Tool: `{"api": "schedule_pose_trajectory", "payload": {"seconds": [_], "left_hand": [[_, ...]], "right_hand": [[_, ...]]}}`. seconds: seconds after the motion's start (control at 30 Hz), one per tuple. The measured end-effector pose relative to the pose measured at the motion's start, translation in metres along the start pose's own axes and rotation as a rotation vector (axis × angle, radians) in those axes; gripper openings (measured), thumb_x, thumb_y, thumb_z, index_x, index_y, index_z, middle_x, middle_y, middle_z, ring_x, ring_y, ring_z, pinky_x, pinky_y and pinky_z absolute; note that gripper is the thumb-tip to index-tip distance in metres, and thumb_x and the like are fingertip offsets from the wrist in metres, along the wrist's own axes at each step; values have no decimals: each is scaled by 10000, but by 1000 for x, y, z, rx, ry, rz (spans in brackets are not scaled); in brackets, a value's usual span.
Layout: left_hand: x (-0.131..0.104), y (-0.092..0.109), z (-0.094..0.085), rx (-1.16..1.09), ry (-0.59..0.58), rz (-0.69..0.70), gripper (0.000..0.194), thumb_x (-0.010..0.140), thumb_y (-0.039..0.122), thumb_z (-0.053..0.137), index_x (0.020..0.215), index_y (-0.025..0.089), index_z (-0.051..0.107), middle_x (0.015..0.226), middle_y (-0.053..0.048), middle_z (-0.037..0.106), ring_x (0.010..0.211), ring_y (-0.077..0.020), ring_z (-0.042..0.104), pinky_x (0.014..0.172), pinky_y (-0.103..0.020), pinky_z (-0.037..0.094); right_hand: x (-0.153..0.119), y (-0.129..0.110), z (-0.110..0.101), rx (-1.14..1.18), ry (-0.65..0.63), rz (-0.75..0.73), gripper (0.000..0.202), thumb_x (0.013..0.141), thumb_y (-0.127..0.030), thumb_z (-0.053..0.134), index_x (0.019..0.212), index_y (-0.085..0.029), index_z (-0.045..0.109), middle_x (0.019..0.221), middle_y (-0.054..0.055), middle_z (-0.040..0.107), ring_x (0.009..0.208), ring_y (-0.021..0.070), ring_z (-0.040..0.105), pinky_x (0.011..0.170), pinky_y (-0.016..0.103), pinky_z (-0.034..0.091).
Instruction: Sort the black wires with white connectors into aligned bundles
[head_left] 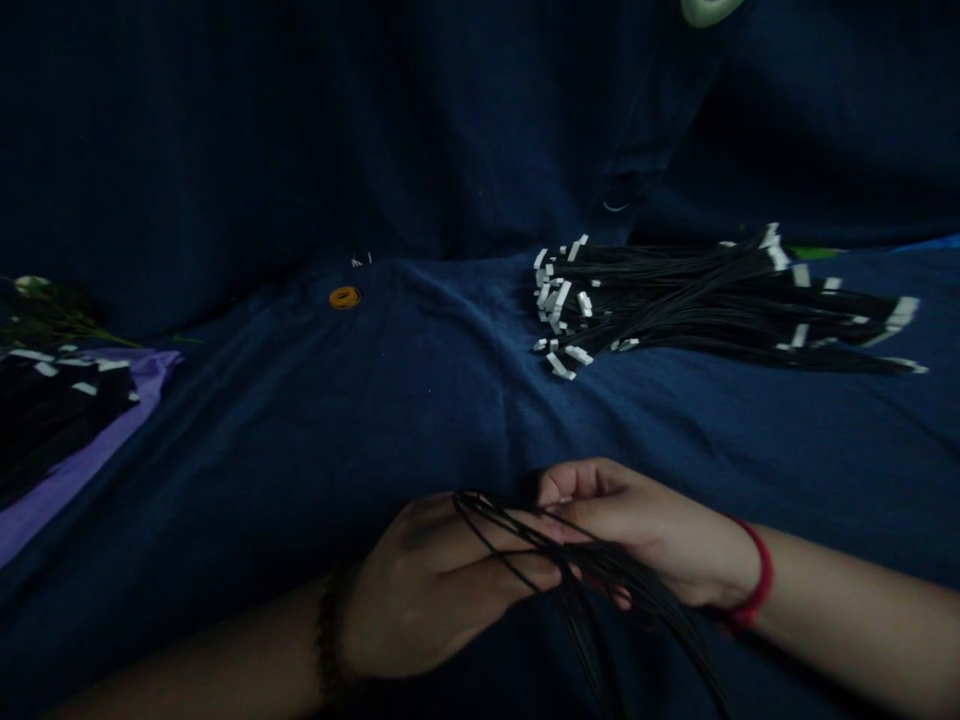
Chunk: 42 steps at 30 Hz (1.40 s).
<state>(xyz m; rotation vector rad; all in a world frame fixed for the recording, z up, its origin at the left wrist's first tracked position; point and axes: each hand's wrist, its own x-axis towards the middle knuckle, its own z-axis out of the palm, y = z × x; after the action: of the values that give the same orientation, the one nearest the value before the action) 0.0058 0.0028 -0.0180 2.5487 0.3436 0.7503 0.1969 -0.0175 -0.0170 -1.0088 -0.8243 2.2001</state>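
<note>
Thin black cables (577, 600) hang between my two hands at the lower middle, with a loop lying over the back of my left fingers. My left hand (450, 580), with a dark beaded bracelet at the wrist, has its fingers closed on the cables. Touching its fingertips, my right hand (637, 530), with a red band at the wrist, is curled around the same cables. The lower ends of the cables run out of the frame. Further back on the right lies a large pile of black cables (675, 300) with white connectors at both ends.
On dark blue cloth (420, 400), a coil of orange bands (345, 298) lies left of centre. At the left edge, more black cables with white ends (67, 400) rest on purple material (112, 440), beside a sprig with a white flower (34, 287). Blue cloth also hangs behind.
</note>
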Motion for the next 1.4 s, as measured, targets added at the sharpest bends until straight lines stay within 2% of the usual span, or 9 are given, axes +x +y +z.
{"api": "schedule_pose_trajectory", "payload": {"seconds": [0.17,0.3,0.53,0.67,0.83,0.93,1.1,1.3,1.4], "left_hand": [[-1,-1,-4,68,55,65,162,807,127,538,957,157,591,1010,9,651,965,-60,583,891,-151,452],[-2,1,-7,184,38,74,172,785,149,562,954,174,583,1066,18,633,995,-74,564,909,-186,428],[0,3,-3,199,15,62,190,767,169,547,956,167,563,1061,9,614,983,-80,547,920,-188,404],[3,0,-3,88,-10,96,135,776,151,564,910,141,580,1038,-18,607,1020,-85,535,964,-182,390],[2,-5,-6,-187,15,66,19,784,115,576,799,126,583,964,-28,624,932,-54,586,898,-124,437],[0,-5,-6,-110,61,71,73,766,77,584,801,141,586,945,-8,630,934,-58,582,893,-133,441],[-1,-2,-4,36,142,-62,165,735,71,612,860,170,567,919,11,600,880,-51,574,829,-133,465],[0,-3,-4,72,105,-9,163,787,94,549,911,179,612,916,-6,577,819,-54,575,746,-136,484],[0,-2,-6,94,94,13,136,777,101,549,859,188,614,933,-6,565,828,-65,571,745,-146,483]], "right_hand": [[0,0,0,-5,-14,13,200,676,-240,650,679,-101,507,490,8,563,319,47,444,295,111,370],[1,-1,-2,-11,-14,18,206,678,-248,650,695,-101,506,489,8,562,327,52,454,300,116,384],[2,1,-2,-5,-54,12,233,677,-270,666,684,-95,513,492,8,556,331,52,462,302,110,370],[2,1,-2,-2,-66,8,267,654,-284,695,676,-96,507,487,4,554,332,49,462,313,111,379],[2,2,-5,-2,-67,-8,241,661,-274,677,681,-82,533,483,2,545,326,47,450,298,112,372],[3,2,-6,16,-72,-1,255,651,-280,688,687,-82,531,479,-3,544,321,44,442,290,113,370],[4,1,-8,28,-78,-1,311,651,-326,702,686,-94,499,475,6,553,316,50,455,281,93,341],[2,0,-8,36,-78,0,276,685,-304,678,686,-90,503,474,14,552,320,52,464,283,84,337],[2,1,-7,26,-93,1,296,676,-316,687,680,-92,493,471,7,544,324,51,463,285,86,344]]}}
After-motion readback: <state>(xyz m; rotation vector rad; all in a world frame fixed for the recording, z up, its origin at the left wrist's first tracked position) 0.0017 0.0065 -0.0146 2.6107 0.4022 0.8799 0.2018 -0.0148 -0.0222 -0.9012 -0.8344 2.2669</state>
